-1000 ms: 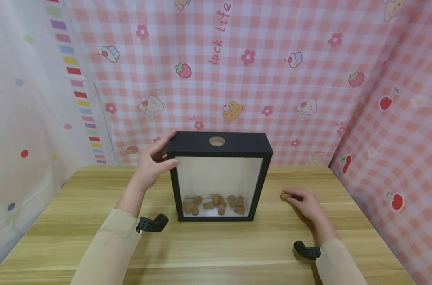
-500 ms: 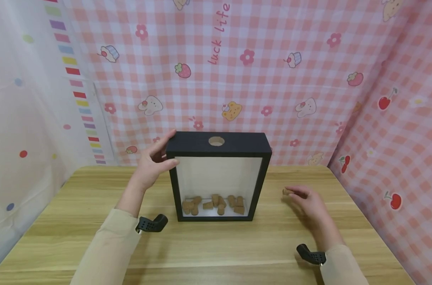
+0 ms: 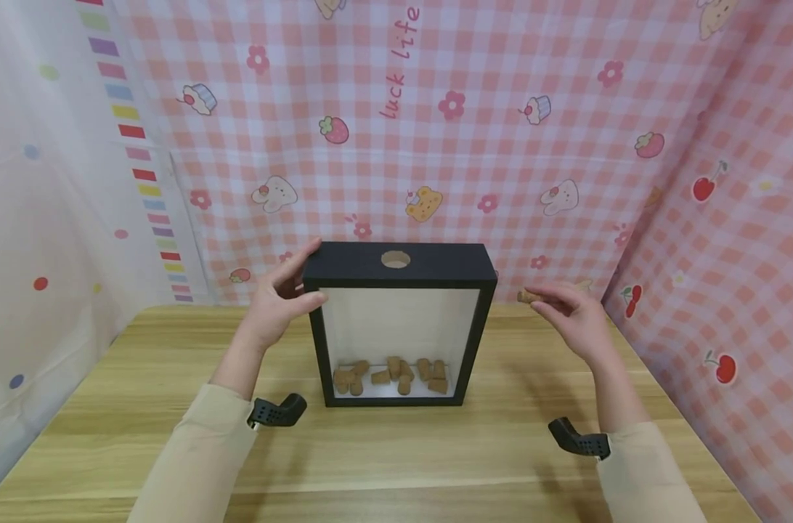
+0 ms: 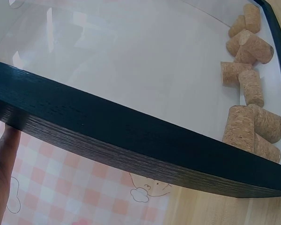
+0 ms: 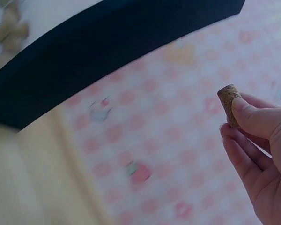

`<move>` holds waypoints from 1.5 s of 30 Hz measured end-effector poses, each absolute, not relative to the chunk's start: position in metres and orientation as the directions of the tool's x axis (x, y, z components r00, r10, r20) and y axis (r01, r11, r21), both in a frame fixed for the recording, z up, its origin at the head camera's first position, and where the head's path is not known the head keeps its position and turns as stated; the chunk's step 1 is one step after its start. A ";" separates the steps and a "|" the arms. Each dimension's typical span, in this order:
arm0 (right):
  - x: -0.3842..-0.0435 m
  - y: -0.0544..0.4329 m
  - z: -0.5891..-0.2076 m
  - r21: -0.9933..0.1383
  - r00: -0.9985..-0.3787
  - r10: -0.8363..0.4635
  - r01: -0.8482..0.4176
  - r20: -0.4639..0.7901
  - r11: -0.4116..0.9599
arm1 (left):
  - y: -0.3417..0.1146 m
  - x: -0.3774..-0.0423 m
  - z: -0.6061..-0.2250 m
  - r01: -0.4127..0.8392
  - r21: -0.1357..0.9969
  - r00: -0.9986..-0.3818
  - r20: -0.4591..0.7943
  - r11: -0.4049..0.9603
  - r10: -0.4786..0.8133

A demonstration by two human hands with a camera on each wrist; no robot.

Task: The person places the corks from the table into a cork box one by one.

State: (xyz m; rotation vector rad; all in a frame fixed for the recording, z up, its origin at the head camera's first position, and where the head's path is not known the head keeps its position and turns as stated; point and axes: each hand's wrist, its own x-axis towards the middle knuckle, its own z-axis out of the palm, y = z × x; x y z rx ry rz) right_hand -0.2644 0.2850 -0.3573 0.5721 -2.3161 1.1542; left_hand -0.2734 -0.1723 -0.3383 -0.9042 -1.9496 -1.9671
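Observation:
A black shadow-box frame (image 3: pixel 399 270) with a clear front and a round hole (image 3: pixel 395 259) in its top stands upright on the table. Several corks (image 3: pixel 404 376) lie along its bottom, seen larger as cork stoppers (image 4: pixel 252 86) in the left wrist view. My left hand (image 3: pixel 275 301) grips the frame's upper left corner, thumb on the front and fingers at the back. To the right of the frame, my right hand (image 3: pixel 569 312) is raised off the table and pinches one cork (image 5: pixel 229 104) between thumb and fingers.
The wooden table (image 3: pixel 396 465) reaches back to a pink checked cloth (image 3: pixel 501 160) hanging behind the frame. A second stretch of cloth (image 3: pixel 730 290) hangs on the right, and a white dotted cloth (image 3: pixel 57 218) on the left.
My right hand has picked the cork up off the table and lifted it to near the height of the frame's top. My left hand and the frame have stayed in place.

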 end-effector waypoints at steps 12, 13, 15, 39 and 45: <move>-0.264 0.250 -0.278 -0.464 -0.628 -0.269 -0.745 0.730 0.480 | -0.173 -0.274 -0.339 0.558 0.827 -0.792 0.556 -0.068 0.251; -0.264 0.245 -0.273 -0.452 -0.612 -0.287 -0.762 0.737 0.465 | -0.173 -0.274 -0.339 0.559 0.826 -0.792 0.557 -0.070 0.251; -0.263 0.235 -0.263 -0.433 -0.582 -0.321 -0.793 0.747 0.428 | -0.173 -0.274 -0.339 0.560 0.825 -0.791 0.558 -0.069 0.252; -0.273 0.137 -0.225 -0.228 -0.488 -0.658 -0.867 0.573 0.443 | -0.172 -0.271 -0.336 0.536 0.844 -0.813 0.527 -0.036 0.246; -0.278 0.128 -0.225 -0.220 -0.476 -0.687 -0.875 0.549 0.431 | -0.172 -0.271 -0.336 0.535 0.843 -0.811 0.529 -0.047 0.250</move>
